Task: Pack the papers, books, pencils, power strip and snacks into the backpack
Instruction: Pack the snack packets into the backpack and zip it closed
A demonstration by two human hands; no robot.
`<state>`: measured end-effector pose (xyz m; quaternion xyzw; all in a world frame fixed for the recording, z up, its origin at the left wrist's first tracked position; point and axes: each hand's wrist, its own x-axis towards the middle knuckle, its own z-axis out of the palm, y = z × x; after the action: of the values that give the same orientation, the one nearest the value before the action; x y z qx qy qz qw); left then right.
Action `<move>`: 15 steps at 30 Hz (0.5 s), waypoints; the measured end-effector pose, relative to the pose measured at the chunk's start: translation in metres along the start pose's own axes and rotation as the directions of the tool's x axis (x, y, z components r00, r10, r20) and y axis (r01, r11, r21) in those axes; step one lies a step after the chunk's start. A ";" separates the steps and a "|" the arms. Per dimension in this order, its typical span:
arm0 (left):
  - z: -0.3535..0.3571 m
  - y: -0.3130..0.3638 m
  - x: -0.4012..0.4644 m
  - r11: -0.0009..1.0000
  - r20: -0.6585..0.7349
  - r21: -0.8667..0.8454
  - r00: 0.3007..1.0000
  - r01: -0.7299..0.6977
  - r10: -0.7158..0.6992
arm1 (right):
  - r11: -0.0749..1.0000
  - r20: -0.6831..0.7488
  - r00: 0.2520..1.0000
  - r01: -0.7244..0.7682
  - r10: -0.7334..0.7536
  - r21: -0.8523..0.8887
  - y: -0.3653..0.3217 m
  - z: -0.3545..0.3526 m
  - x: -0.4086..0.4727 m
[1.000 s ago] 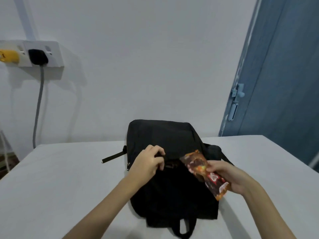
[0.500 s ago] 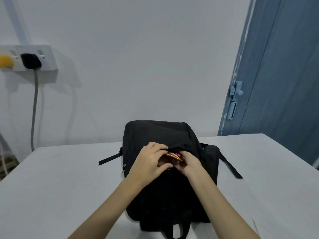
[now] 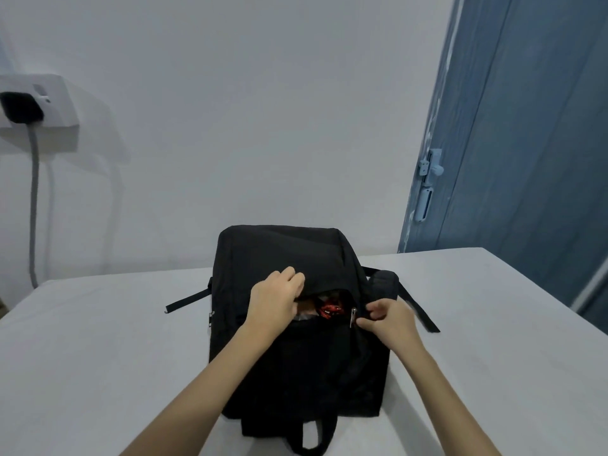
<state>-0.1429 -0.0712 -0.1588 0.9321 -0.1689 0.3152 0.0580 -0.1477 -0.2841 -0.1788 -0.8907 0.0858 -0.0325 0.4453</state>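
Head view: the black backpack (image 3: 296, 350) lies on the white table (image 3: 98, 357). The left hand (image 3: 274, 301) grips its pocket flap; the right hand (image 3: 388, 319) pinches the zipper edge. Snacks (image 3: 329, 309) show partly inside, mostly hidden.

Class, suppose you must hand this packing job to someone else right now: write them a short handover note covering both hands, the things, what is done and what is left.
Left hand: grips the upper edge of the backpack's pocket opening, holding it open.
Right hand: pinches at the zipper pull at the right end of the opening.
Things: the backpack lies on the white table; a snack shows inside the open pocket.
Done: snack is in; no other items lie on the table in view.
Left: probably zip the pocket shut. Whether papers, books, pencils and power strip are inside cannot be seen.
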 end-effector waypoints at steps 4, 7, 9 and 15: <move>0.005 0.020 -0.018 0.989 -0.040 -0.115 0.995 -0.091 0.087 | 0.996 0.012 0.996 0.084 -0.084 -0.025 0.007 0.008 -0.001; 0.010 0.048 -0.032 0.961 -0.053 -0.252 0.993 -0.111 0.101 | 0.995 0.001 0.995 0.099 -0.099 0.000 0.009 0.009 0.004; 0.017 0.066 -0.031 0.966 0.099 -0.260 0.995 0.000 0.027 | 0.993 0.016 0.993 0.119 -0.119 0.005 0.011 0.009 0.008; 0.043 0.090 -0.015 0.968 0.306 -0.055 0.927 0.244 -0.216 | 0.981 0.081 0.979 0.184 -0.189 0.063 0.021 0.000 0.019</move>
<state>-0.1616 -0.1604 -0.2021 0.9785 -0.0797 0.1544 0.1113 -0.1318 -0.2997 -0.1961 -0.8827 -0.0181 -0.0380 0.4680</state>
